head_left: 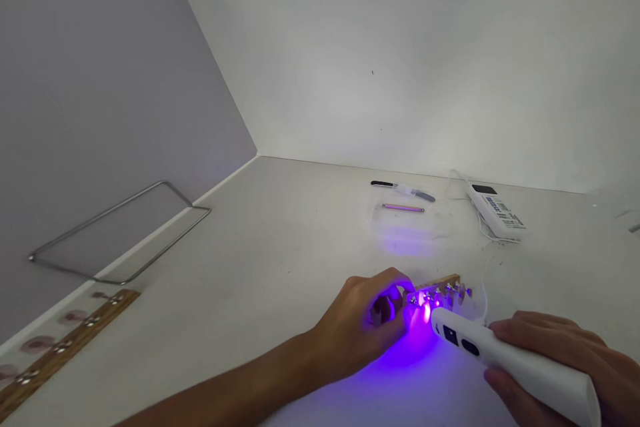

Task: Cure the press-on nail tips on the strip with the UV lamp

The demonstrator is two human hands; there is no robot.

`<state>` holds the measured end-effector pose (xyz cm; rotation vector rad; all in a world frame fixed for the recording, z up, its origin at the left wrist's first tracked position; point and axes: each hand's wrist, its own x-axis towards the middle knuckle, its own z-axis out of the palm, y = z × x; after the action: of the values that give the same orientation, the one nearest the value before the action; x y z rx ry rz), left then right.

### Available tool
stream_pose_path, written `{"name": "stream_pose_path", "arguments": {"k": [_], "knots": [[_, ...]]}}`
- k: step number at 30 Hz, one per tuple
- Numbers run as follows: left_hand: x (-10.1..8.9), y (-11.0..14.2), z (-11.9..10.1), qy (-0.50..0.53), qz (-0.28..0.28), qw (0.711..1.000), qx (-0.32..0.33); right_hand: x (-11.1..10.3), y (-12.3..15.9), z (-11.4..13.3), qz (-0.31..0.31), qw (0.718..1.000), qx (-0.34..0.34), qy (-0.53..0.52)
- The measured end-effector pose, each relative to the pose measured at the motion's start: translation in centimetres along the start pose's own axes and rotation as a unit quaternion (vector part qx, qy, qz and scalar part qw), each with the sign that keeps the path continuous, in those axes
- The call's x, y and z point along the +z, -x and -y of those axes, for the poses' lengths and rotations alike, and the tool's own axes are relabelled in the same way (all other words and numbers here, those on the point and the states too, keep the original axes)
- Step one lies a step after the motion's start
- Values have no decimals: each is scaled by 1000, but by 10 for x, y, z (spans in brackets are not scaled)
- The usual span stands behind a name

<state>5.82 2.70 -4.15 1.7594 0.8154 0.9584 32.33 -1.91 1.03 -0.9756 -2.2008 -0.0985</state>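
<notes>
Wooden strip (456, 278), short and pale brown, set with a row of shiny metal pieces and small pinkish tips; violet light washes over its left part. It is in front of the person on the white desk (240, 293), between the two hands; whether it touches the desk is unclear. The left hand (367, 317) has its grip curled, thumb and fingers pinching the strip's left end. The right hand's (565, 347) grip is closed around a white handheld lamp (525, 357), its glowing end close to the metal pieces.

Farther back, a pink rod (403, 208) and a tool with a black end (383, 183) lie at a clear plastic packet (376, 215); whether they are inside it or on top, I cannot tell. Right of these lies a white device (495, 213) with a cable (481, 223). At left are a metal wire frame (167, 253), against the wall, and a longer wooden strip (75, 343) with metal pieces and pinkish ovals alongside.
</notes>
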Motion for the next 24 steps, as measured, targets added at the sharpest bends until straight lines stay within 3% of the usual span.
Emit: {"name": "stream_pose_path", "arguments": {"k": [18,24], "knots": [[1,-1,-2,3,-7,1000,-13,1,3,-1,7,1000,8,2],[1,-1,-2,2,-5,1000,-17,2,-1,3,-16,1000,19,4]]}}
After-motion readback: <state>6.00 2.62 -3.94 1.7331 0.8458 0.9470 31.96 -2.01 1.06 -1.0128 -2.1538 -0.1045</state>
